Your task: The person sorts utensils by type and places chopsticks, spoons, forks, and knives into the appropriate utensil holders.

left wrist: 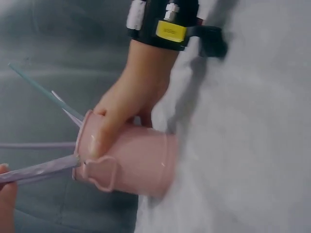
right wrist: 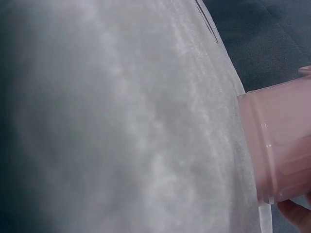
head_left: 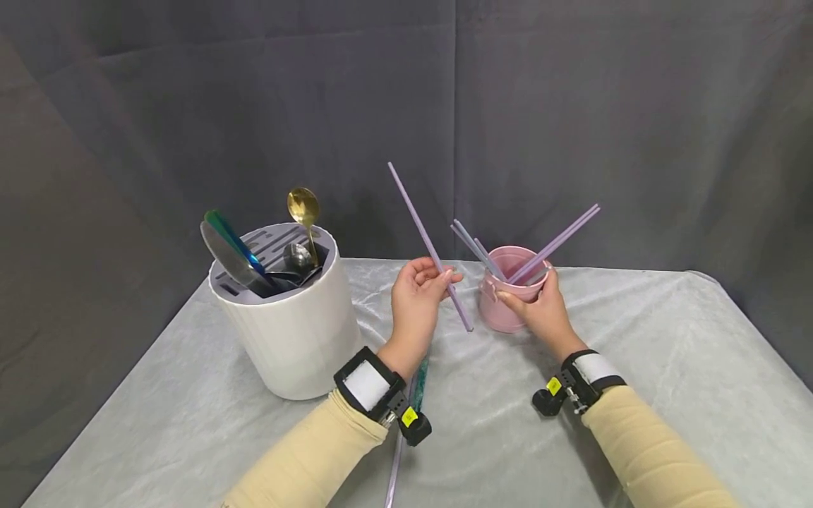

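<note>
My left hand (head_left: pixel 413 303) pinches a single purple chopstick (head_left: pixel 413 209), which slants with its lower end beside a small pink pail (head_left: pixel 498 312). In the left wrist view, that chopstick (left wrist: pixel 43 169) overlaps the pail's rim; whether it touches cannot be told. My right hand (head_left: pixel 547 312) grips the pail near the rim, thumb on the near side. Purple chopsticks (head_left: pixel 559 238) lean right inside it, and greyish ones (head_left: pixel 471 243) lean left. The right wrist view catches only the pail's lower part (right wrist: pixel 282 141) and some fingertips (right wrist: pixel 295 213).
On the left stands a white utensil holder (head_left: pixel 301 339) with a grey slotted top, holding a gold spoon (head_left: pixel 303 205), a silver spoon, and a knife-like blade (head_left: pixel 230 261). A thin lilac stick (head_left: pixel 394 466) and something teal (head_left: pixel 420 384) lie under my left wrist. Dark curtain hangs behind.
</note>
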Available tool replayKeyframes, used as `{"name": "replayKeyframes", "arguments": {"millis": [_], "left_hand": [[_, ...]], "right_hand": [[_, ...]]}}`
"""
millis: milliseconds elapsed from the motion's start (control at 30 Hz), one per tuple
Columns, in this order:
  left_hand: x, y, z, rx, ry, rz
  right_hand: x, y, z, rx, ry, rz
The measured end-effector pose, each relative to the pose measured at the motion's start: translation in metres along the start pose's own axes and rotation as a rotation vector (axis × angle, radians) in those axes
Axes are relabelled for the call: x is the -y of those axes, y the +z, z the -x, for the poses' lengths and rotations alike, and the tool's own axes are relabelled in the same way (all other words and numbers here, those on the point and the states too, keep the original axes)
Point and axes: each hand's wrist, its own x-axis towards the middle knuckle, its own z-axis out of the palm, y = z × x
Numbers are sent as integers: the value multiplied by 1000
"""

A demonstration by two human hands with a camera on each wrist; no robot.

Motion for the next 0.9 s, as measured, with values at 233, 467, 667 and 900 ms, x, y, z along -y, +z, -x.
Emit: {"name": "replayKeyframes", "arguments": {"millis": [233,467,667,900], "left_hand": [[2,28,-16,-65,155,170],[9,45,-21,-71,267,250],[25,51,-24,-49,283,229],[37,62,-21,-37,290,143]], "right_hand": [[4,0,2,-2,-7,-2],[-18,0,-5,-15,-22,42],[-18,1,-4,-21,-22,40],[-18,1,-3,-17,-9,38]]}}
